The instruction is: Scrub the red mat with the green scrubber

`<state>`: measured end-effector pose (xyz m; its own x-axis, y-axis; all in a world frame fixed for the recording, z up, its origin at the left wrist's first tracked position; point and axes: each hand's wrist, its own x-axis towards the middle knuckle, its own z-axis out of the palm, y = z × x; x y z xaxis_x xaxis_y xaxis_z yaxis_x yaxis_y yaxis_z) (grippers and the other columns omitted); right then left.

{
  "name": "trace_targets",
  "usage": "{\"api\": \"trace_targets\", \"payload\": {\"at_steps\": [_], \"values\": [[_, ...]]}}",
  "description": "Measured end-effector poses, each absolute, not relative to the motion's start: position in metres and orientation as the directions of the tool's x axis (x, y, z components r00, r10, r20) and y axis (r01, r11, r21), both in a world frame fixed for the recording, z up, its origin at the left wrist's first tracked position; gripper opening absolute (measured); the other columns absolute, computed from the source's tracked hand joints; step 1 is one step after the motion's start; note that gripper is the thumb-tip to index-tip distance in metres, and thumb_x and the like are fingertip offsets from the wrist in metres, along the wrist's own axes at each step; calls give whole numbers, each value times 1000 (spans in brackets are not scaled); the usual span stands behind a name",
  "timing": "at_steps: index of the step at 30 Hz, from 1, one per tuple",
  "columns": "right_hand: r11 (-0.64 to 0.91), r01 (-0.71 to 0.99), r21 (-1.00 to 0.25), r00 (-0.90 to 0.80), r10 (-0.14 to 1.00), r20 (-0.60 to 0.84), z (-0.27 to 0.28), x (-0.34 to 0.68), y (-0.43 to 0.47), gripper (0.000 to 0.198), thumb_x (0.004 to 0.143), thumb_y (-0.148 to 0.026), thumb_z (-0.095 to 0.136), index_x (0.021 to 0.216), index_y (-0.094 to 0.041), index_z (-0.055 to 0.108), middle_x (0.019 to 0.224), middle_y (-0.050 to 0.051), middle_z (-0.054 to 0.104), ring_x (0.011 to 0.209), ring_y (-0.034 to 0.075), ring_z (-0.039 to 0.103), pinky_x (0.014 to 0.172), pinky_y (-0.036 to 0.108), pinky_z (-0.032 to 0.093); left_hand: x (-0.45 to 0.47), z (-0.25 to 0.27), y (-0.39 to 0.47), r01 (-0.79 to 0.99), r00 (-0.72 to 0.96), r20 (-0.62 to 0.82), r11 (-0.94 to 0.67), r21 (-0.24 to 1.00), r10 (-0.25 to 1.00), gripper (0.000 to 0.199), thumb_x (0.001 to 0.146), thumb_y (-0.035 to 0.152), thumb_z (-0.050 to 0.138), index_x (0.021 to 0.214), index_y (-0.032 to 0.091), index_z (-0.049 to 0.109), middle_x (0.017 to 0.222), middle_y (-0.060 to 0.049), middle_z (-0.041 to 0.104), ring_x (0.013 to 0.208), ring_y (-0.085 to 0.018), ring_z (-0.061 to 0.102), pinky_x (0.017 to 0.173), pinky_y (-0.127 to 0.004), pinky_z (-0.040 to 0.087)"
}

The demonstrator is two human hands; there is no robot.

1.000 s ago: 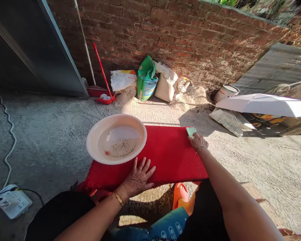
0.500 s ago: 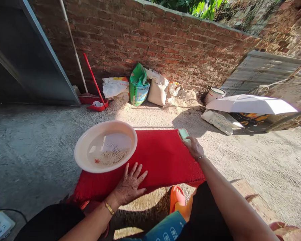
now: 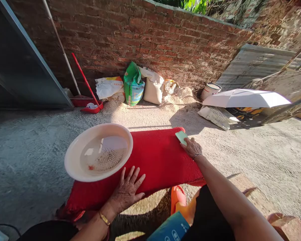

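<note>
A red cloth (image 3: 160, 160) with a fuzzy surface is spread over a low bench-like support. My right hand (image 3: 192, 147) grips a pale green scrub brush (image 3: 181, 136) at the far right corner of the cloth, its flat back facing up. Flat on the near edge of the cloth, fingers spread, rests my left hand (image 3: 128, 189), holding nothing. Just beyond its fingertips stands a white basin (image 3: 74, 164) on the left part of the cloth. Clear water fills part of the basin, with a small reddish bit in it. What supports the cloth is mostly hidden.
Against the brick wall (image 3: 165, 40) lean a green sack (image 3: 133, 83) and a beige sack (image 3: 153, 88). A red dustpan (image 3: 94, 107) lies to their left. At right, a pale umbrella (image 3: 245, 98) covers some things. An orange slipper (image 3: 177, 199) shows below the cloth.
The brush has moved slightly toward me from the cloth's far right corner and lies flatter, its bristles now hidden. My left hand stays spread on the cloth. The whole view has shifted slightly.
</note>
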<state>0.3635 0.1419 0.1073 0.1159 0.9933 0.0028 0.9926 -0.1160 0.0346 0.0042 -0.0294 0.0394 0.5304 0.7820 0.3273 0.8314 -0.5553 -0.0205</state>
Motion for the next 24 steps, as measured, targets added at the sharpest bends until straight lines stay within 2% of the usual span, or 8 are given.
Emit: {"api": "trace_targets", "payload": {"at_steps": [3, 5, 7, 9, 13, 15, 19, 24], "values": [[-390, 919, -63, 389, 921, -22, 112, 386, 151, 51, 91, -59, 32, 125, -25, 48, 113, 11, 50, 93, 24, 60, 79, 37, 42, 4, 40, -30, 831, 527, 335, -556, -13, 781, 66, 80, 68, 47, 136, 32, 46, 143, -10, 44, 134, -33, 32, 111, -57, 3], [-452, 883, -126, 452, 892, -33, 117, 386, 158, 53, 90, -61, 31, 125, -26, 48, 114, 11, 50, 95, 24, 60, 81, 38, 42, 5, 41, -31, 835, 519, 338, -550, -6, 785, 66, 80, 68, 47, 135, 32, 46, 143, -10, 44, 134, -33, 32, 111, -58, 4], [-413, 895, -168, 417, 909, -12, 119, 371, 164, 53, 90, -62, 30, 125, -26, 48, 114, 10, 51, 95, 22, 59, 80, 36, 43, 5, 42, -31, 837, 518, 334, -547, -8, 787, 66, 80, 68, 48, 135, 32, 47, 143, -11, 44, 134, -33, 33, 111, -58, 5], [-300, 938, -173, 309, 951, 30, 118, 346, 168, 51, 91, -60, 32, 125, -26, 48, 114, 9, 51, 93, 21, 58, 78, 33, 42, 5, 43, -31, 837, 520, 332, -546, -15, 787, 66, 79, 68, 48, 134, 31, 49, 142, -11, 45, 133, -33, 34, 111, -58, 6], [26, 997, -71, -19, 996, 91, 110, 294, 169, 48, 91, -58, 36, 125, -27, 49, 113, 9, 50, 91, 20, 56, 77, 30, 40, 5, 42, -30, 836, 525, 329, -548, -28, 785, 66, 79, 68, 48, 134, 31, 49, 142, -11, 44, 134, -33, 33, 111, -58, 6], [113, 993, -26, -110, 989, 96, 107, 281, 170, 48, 91, -58, 36, 125, -28, 50, 113, 9, 50, 93, 21, 54, 80, 31, 38, 4, 41, -30, 837, 525, 326, -547, -27, 786, 66, 80, 68, 48, 134, 31, 48, 143, -11, 44, 135, -33, 32, 111, -59, 6], [67, 998, 6, -68, 996, 60, 105, 288, 178, 47, 91, -55, 37, 128, -28, 49, 116, 10, 48, 97, 23, 53, 84, 34, 37, 4, 40, -30, 835, 530, 311, -550, -30, 789, 66, 80, 68, 47, 135, 32, 47, 143, -10, 43, 135, -33, 31, 111, -59, 8], [-226, 973, -57, 225, 974, -8, 106, 338, 190, 48, 91, -54, 37, 129, -28, 48, 118, 12, 48, 98, 24, 57, 87, 40, 39, 5, 44, -29, 836, 530, 311, -548, -35, 789, 66, 79, 68, 48, 135, 33, 47, 143, -10, 44, 134, -33, 33, 111, -59, 8]]}}
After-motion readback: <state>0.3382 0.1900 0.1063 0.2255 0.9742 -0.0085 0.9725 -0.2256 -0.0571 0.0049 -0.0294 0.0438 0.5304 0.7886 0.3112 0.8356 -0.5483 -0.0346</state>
